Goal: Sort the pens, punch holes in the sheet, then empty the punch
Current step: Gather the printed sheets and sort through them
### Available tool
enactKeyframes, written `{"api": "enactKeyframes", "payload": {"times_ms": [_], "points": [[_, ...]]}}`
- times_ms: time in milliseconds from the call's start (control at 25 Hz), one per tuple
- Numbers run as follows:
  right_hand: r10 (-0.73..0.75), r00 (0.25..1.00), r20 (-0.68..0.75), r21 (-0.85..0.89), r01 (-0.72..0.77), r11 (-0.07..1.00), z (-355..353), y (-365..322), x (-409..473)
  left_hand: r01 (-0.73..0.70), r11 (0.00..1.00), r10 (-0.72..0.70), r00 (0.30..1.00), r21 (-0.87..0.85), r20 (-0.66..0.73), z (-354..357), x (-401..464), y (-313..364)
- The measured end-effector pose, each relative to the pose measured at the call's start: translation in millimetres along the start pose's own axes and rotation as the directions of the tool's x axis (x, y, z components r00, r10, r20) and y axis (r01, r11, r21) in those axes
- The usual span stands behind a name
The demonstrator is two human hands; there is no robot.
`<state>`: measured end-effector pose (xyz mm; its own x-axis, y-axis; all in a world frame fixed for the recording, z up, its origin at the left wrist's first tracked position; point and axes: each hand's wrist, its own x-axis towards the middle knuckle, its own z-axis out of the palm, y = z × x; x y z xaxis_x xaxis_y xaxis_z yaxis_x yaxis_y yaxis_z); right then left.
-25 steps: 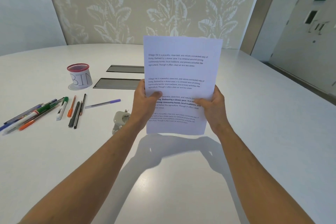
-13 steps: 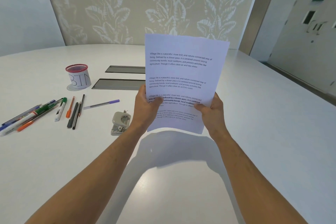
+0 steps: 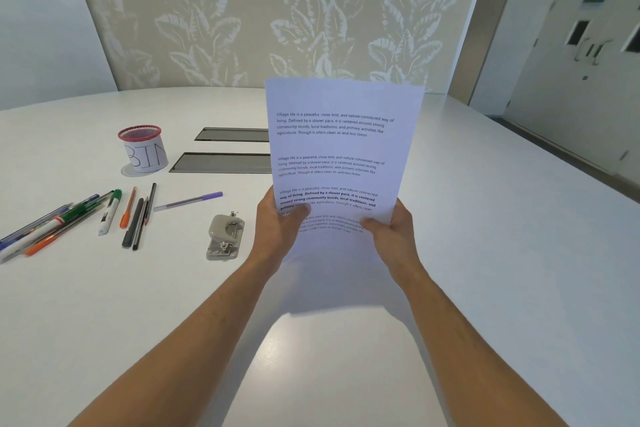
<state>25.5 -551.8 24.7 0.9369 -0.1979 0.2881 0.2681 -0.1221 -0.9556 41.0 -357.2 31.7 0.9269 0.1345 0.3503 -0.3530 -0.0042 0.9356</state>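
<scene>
White table (image 3: 485, 218), leaf-patterned wall behind: a person holds a printed sheet (image 3: 339, 149) up with 2 hands.

Left hand (image 3: 280, 229) and right hand (image 3: 391, 232) each pinch a lower edge of the sheet, thumbs in front, paper nearly upright above the table. Left of them the grey hole punch (image 3: 225, 236) lies flat, pens (image 3: 104, 215) are scattered further left, and a red-rimmed cup marked BIN (image 3: 143, 151) stands behind.
</scene>
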Motion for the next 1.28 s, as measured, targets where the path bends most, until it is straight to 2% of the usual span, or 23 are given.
{"api": "enactKeyframes", "payload": {"times_ms": [160,320,480,640,720,760,840,960,1160,1280], "points": [[-0.006,1.0,-0.016,0.02,0.006,1.0,-3,-2,4,0.007,0.999,-0.006,1.0,-0.037,0.015,0,5,3],[0.023,1.0,0.0,-0.031,-0.023,0.999,-1,5,-4,0.052,0.998,-0.05,0.998,-0.029,0.046,1,-2,-6],[0.05,0.999,0.011,0.029,-0.05,0.998,-8,1,0,0.051,0.995,-0.047,0.998,-0.086,0.046,0,5,2],[0.311,0.948,-0.072,0.243,-0.286,0.927,-14,6,-1,0.101,0.962,-0.105,0.994,-0.254,-0.002,4,11,11],[0.391,0.92,0.032,0.415,-0.368,0.832,-11,5,-5,0.14,0.923,-0.157,0.987,-0.359,-0.02,9,11,12],[0.386,0.916,0.109,0.481,-0.388,0.786,-7,4,-7,0.158,0.902,-0.185,0.982,-0.402,-0.029,12,10,13],[0.299,0.933,0.199,0.584,-0.358,0.729,4,0,-10,0.183,0.87,-0.22,0.975,-0.459,-0.028,19,7,12],[0.231,0.965,0.125,0.679,-0.252,0.689,18,-8,-13,0.205,0.857,-0.215,0.976,-0.473,0.033,28,-2,9],[0.238,0.971,-0.022,0.632,-0.171,0.756,4,-10,-8,0.229,0.825,-0.179,0.973,-0.517,0.145,15,-1,8],[0.225,0.973,-0.056,0.575,-0.153,0.804,-19,-11,0,0.204,0.793,-0.184,0.978,-0.574,0.093,-5,8,11]]}}
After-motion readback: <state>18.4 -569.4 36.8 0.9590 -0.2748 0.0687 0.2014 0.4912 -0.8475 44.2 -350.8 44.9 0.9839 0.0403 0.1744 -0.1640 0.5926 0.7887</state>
